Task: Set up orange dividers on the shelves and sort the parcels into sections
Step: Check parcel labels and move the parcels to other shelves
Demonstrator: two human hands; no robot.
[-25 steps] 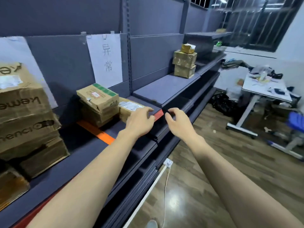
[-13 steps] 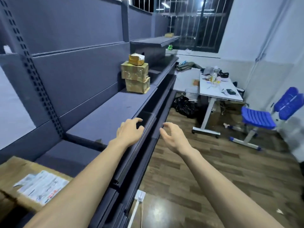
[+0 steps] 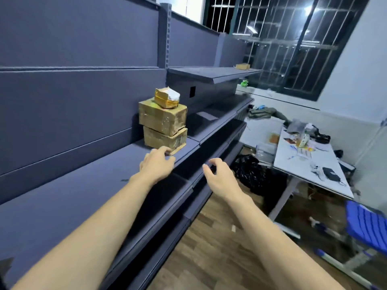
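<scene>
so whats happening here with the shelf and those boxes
A person is reaching along a dark grey shelf toward a stack of three parcels: two taped cardboard boxes with a small gold-wrapped packet on top. The left hand is over the shelf just short of the bottom box, fingers loosely curled, holding nothing. The right hand hovers off the shelf's front edge, also empty. No orange divider shows in this stretch of shelf.

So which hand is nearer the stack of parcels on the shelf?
Left. The left hand is just below the stack of parcels, fingertips by the bottom box's front corner. The right hand hangs further right, off the shelf edge.
</scene>
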